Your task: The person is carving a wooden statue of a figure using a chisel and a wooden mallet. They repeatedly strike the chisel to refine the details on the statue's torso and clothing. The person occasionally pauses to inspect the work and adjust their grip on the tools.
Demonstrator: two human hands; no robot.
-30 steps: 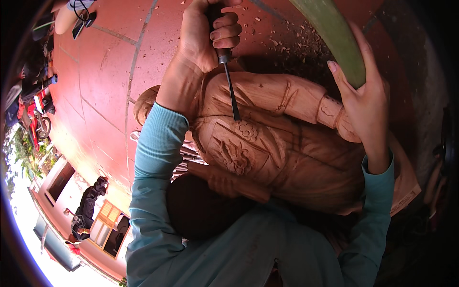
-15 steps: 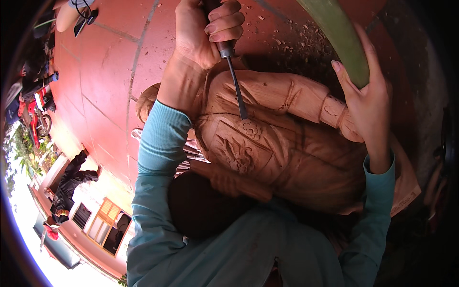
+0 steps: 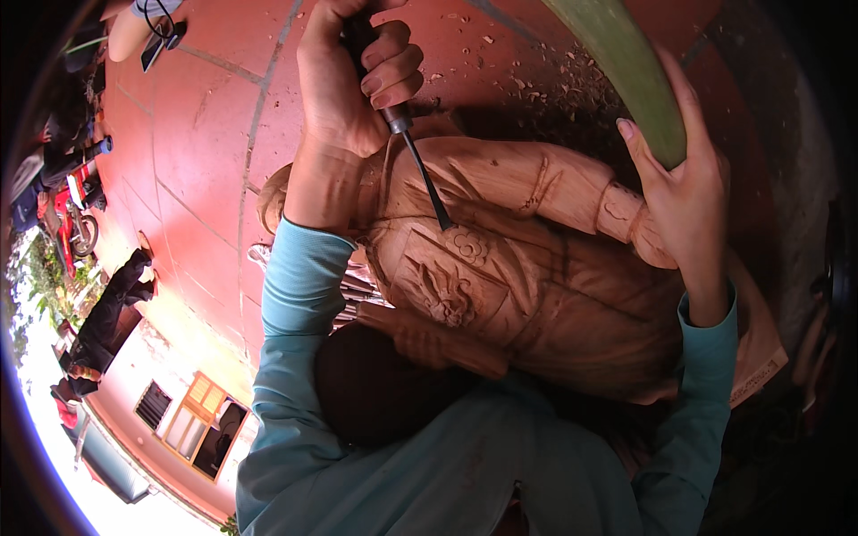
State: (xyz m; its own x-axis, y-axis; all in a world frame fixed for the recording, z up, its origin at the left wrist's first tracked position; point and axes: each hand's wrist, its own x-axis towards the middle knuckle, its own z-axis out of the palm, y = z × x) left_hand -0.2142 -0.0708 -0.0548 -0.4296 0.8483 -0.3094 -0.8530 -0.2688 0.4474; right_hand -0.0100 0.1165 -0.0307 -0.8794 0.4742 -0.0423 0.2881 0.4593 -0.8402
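Note:
A large pale wooden figure carving [image 3: 536, 286] lies across my lap on the red floor. My left hand [image 3: 344, 76] is closed around the dark handle of a chisel [image 3: 420, 165], whose thin blade tip rests on a carved flower on the figure's chest. My right hand [image 3: 684, 188] rests flat against a thick green curved pole [image 3: 626, 71] beside the figure's arm, fingers spread along it. Both forearms wear light blue sleeves.
Wood chips [image 3: 536, 80] are scattered on the red tiled floor [image 3: 197, 143] beyond the carving. Several metal chisels [image 3: 353, 286] lie by my left elbow. A person in dark clothes [image 3: 112, 313] and a red motorbike [image 3: 67, 214] are at the far left.
My left hand has shifted the chisel slightly, with the blade tip staying on the carved flower. The person at the far left has moved further up the floor.

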